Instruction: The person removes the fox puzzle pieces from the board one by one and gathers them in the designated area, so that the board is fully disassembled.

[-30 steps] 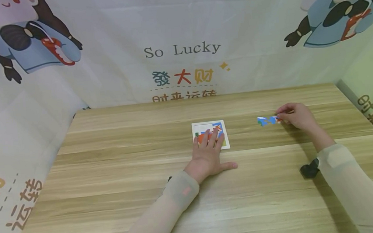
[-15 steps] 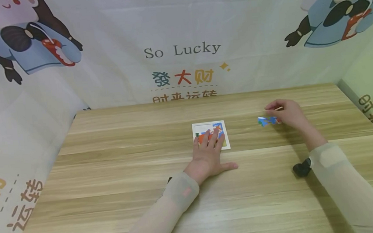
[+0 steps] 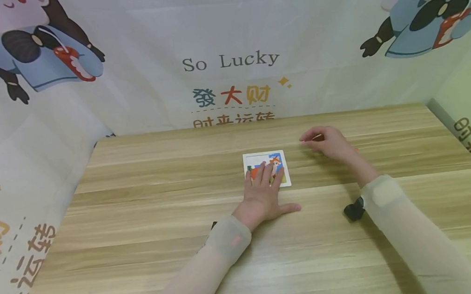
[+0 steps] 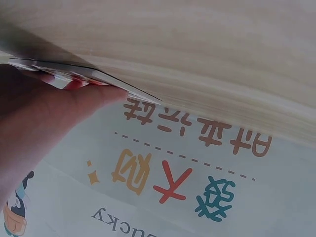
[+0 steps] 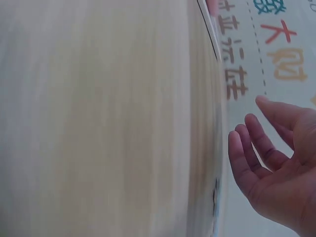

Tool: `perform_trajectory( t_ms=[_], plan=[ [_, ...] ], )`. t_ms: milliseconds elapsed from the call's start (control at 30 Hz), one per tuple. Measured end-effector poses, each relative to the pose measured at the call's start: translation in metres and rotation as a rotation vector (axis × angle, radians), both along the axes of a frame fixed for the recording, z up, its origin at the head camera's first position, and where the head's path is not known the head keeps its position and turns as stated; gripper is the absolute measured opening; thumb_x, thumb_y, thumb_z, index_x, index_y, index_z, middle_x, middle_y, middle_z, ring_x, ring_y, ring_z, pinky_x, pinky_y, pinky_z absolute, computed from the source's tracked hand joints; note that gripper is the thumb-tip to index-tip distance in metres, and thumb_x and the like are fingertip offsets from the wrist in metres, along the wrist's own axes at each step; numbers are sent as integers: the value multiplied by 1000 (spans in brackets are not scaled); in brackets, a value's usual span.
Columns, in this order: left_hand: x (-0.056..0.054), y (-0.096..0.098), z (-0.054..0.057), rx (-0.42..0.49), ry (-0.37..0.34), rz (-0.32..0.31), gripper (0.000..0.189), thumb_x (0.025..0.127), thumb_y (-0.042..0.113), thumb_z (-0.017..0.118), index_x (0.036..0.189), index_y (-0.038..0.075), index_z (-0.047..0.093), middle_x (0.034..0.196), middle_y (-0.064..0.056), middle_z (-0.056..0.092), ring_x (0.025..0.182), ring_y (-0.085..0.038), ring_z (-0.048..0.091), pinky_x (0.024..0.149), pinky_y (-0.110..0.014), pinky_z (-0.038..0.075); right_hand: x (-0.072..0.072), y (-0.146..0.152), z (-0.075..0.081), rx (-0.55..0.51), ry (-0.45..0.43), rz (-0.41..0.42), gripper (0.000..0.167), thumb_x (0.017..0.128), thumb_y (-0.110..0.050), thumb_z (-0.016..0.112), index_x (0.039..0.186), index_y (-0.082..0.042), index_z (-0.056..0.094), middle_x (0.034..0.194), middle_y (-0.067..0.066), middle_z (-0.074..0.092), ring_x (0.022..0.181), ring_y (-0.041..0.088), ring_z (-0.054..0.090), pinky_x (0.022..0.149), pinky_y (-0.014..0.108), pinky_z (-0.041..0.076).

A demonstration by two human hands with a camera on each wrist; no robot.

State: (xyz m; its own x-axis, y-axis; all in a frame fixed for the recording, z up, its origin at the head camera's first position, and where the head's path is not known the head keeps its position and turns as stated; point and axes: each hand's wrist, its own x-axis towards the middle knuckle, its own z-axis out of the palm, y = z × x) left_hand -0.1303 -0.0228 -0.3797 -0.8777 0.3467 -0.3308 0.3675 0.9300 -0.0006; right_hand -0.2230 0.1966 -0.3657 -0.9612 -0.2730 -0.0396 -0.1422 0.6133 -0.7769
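Left hand [image 3: 262, 198]: fingers spread, lying over the lower part of the jigsaw tray [image 3: 288, 180], thumb off the near right side. Right hand [image 3: 327, 143]: raised right of the tray, fingers loosely curved and apart in the right wrist view; no piece visible in it. Tray: flat on the table [image 3: 146, 187], partly filled; a pale area shows at upper left. Orange fragment [image 3: 356, 149]: beside the right wrist, mostly hidden, presumably a loose piece. Assessment: the tray appears thin, light, stiff and prone to sliding; best held by its white border.
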Motion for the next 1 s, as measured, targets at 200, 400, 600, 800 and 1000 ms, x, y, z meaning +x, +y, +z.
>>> perform_trajectory(
  t_ms=[200,400,600,800,1000],
  plan=[
    [0,1,0,-8,8,-2,104,85,85,39,162,25,5,170,-3,8,158,-24,2,127,-53,10,-4,-20,-7,12,12,108,26,100,-13,58,123,-2,66,126,21,66,119,36,60,102,49,48],
    [1,2,1,-4,-6,-6,102,87,83,38,162,24,4,170,-5,6,158,-25,0,128,-50,6,-7,-37,-10,-11,37,223,28,98,-8,61,124,1,66,128,23,64,123,38,59,108,52,46],
    [2,0,0,16,-29,-9,99,90,80,37,162,23,1,170,-7,1,158,-26,-5,128,-49,1,-10,-49,-14,101,91,357,30,99,-11,60,127,-6,68,130,23,56,124,39,48,107,54,38],
    [1,0,-1,13,-29,-17,97,90,80,35,162,25,0,170,-8,0,158,-27,-6,128,-49,1,-5,-53,-13,229,142,380,31,99,-12,60,129,-14,68,132,22,50,122,38,39,102,55,34],
    [2,0,0,24,-36,-18,97,90,80,35,162,25,0,170,-8,-1,157,-27,-8,128,-49,-1,-3,-54,-9,271,139,376,31,100,-7,57,128,-15,68,134,22,48,125,40,38,104,58,37]
  ],
)
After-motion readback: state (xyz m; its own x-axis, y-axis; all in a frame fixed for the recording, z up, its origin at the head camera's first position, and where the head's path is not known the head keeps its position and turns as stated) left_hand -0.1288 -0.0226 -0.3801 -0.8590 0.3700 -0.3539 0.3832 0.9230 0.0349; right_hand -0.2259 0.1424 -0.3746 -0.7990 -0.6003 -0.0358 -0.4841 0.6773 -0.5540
